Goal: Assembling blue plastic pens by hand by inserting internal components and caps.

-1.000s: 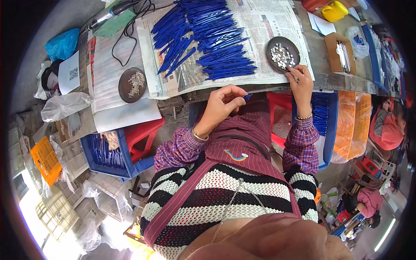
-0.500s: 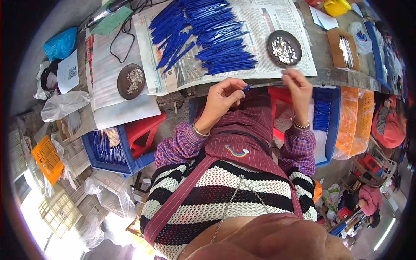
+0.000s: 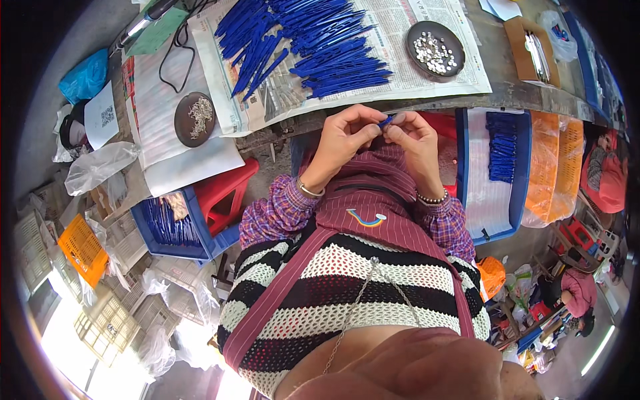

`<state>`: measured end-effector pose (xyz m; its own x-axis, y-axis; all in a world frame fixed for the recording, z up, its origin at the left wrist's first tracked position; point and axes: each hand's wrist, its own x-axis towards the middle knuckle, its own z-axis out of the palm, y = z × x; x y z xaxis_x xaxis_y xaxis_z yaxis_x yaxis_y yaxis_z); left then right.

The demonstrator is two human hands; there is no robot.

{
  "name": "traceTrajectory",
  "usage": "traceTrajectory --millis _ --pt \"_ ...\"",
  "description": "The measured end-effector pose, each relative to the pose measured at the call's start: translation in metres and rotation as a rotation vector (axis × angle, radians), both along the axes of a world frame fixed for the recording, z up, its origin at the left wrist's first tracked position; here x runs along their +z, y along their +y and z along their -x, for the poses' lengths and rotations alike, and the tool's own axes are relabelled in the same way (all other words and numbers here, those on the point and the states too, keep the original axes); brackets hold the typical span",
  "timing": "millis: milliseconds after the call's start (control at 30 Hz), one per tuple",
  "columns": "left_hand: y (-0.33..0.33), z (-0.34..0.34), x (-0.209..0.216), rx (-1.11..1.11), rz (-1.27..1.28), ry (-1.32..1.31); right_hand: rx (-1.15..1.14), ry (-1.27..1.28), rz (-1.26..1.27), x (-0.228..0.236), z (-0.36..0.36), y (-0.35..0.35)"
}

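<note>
My left hand (image 3: 342,141) pinches a small blue piece (image 3: 385,123) just off the table's near edge; only a bit of it shows between the fingers. From the other side my right hand (image 3: 417,141) closes on the same piece, thumb and forefinger meeting the left fingertips. Whether the right fingers also hold something tiny is hidden. Beyond the hands, a heap of slim blue strips (image 3: 333,50) lies on newspaper (image 3: 400,40). Right of the heap stands a dark round dish (image 3: 417,65) with small shiny discs (image 3: 435,52). Another brown dish (image 3: 180,127) at the left holds tiny silvery bits (image 3: 200,117).
Blue trays with blue strips stand low at both sides, the left tray (image 3: 207,250) and the right tray (image 3: 517,213). Red stools (image 3: 230,193) are beside them. A cardboard box (image 3: 517,37) sits at the table's right. Other people (image 3: 603,180) sit farther right.
My right hand has come from near the disc dish leftward and down to my left hand, and its fingers now meet the blue piece. The view has shifted slightly.
</note>
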<state>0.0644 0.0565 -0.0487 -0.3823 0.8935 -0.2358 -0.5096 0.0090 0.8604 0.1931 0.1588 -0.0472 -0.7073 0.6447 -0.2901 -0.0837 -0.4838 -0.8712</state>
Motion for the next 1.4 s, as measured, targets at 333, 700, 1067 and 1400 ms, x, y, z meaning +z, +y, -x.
traceTrajectory --millis 333,700,1067,1400 --pt "0.001 -0.002 0.003 -0.021 0.022 0.068 -0.063 0.014 -0.010 -0.003 -0.001 -0.002" --pt "-0.001 -0.002 -0.004 -0.088 -0.036 -0.277 -0.022 0.007 -0.058 0.000 -0.002 -0.006" --pt "0.001 -0.012 -0.005 0.080 -0.015 0.179 -0.149 -0.181 -0.038 -0.009 0.001 -0.010" --pt "0.000 -0.012 -0.006 0.109 -0.029 0.333 -0.096 -0.199 0.014 -0.002 -0.005 -0.006"
